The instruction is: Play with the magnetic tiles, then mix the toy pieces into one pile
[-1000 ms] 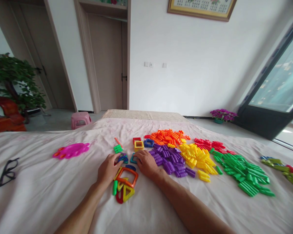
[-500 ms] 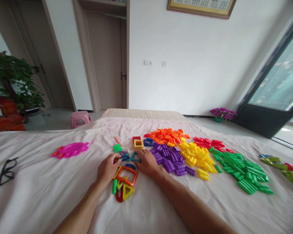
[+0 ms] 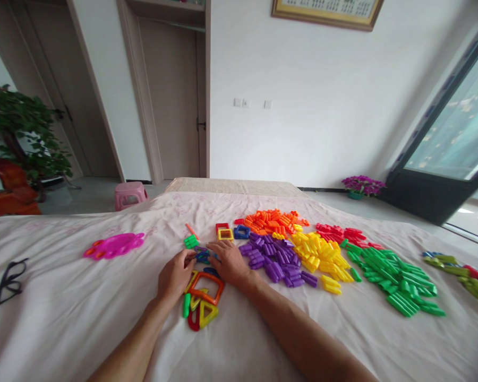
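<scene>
The person's right hand (image 3: 230,261) has moved left since the earlier frame, narrowing the gap to the left hand (image 3: 177,273); the teal square frame that showed apart by its fingertips can no longer be told from the blue pieces, which suggests it has been brought in against them. Nearest the person, a red rounded plastic piece (image 3: 191,322), a yellow plastic triangle (image 3: 202,316) and a green plastic stick (image 3: 186,305) lie on the pale cloth (image 3: 103,302), just below an orange plastic square frame (image 3: 221,293). Beyond that frame, the small cluster of blue plastic pieces (image 3: 202,256) sits between the hands. The left hand is curled, thumb and fingers close together at the cluster's left edge; the right is loosely spread, fingers bent down over its right side. Whether either grips a piece cannot be told, as the fingers hide the contact. Farther off are a green ribbed plastic block (image 3: 190,242), yellow (image 3: 225,239) and red (image 3: 222,225) plastic square frames touching or overlapping, and a blue plastic square frame (image 3: 241,238) just beside them.
</scene>
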Demonstrator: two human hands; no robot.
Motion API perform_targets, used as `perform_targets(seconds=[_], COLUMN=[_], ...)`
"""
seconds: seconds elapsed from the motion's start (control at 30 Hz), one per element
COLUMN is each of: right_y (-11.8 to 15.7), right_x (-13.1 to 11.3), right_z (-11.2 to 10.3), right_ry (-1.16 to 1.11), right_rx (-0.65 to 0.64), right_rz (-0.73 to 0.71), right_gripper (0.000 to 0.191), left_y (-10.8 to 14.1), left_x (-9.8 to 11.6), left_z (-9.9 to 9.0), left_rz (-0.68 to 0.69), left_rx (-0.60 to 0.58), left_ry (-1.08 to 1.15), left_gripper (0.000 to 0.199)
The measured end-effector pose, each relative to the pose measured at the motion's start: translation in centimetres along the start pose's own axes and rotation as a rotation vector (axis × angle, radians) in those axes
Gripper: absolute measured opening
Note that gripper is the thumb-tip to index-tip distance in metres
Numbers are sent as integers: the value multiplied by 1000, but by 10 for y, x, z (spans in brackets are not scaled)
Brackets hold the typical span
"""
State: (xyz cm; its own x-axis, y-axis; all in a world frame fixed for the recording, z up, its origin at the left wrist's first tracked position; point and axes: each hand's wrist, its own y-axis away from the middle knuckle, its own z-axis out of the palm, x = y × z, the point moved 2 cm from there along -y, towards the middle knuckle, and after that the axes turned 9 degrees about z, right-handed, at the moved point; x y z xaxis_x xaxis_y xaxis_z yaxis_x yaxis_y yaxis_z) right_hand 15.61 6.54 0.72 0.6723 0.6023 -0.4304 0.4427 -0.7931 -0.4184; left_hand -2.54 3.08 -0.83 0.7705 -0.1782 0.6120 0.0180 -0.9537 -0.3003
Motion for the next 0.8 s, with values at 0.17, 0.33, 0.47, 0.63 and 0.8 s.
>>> perform_targets(seconds=[0.17, 0.33, 0.47, 0.63, 0.8], right_y=[-7, -5, -3, 0, 1], right_x=[-2, 0, 1, -2, -6], right_z=[8, 11, 14, 12, 7], right_ry=[-7, -38, -45, -77, -100], right_rx=[-88, -79, -79, -46, -3], right_rz=[-62, -26, 1, -2, -66], right_gripper=[39, 37, 32, 26, 31], left_y=[-1, -3, -4, -3, -2], left_x=[3, -1, -1, 1, 2], left_z=[-1, -1, -1, 0, 0], left_rz=[-20, -55, -68, -23, -4], left_rx=[-15, -53, -79, -116, -106], left_ry=[-31, 35, 42, 32, 0], left_gripper=[36, 43, 40, 25, 20])
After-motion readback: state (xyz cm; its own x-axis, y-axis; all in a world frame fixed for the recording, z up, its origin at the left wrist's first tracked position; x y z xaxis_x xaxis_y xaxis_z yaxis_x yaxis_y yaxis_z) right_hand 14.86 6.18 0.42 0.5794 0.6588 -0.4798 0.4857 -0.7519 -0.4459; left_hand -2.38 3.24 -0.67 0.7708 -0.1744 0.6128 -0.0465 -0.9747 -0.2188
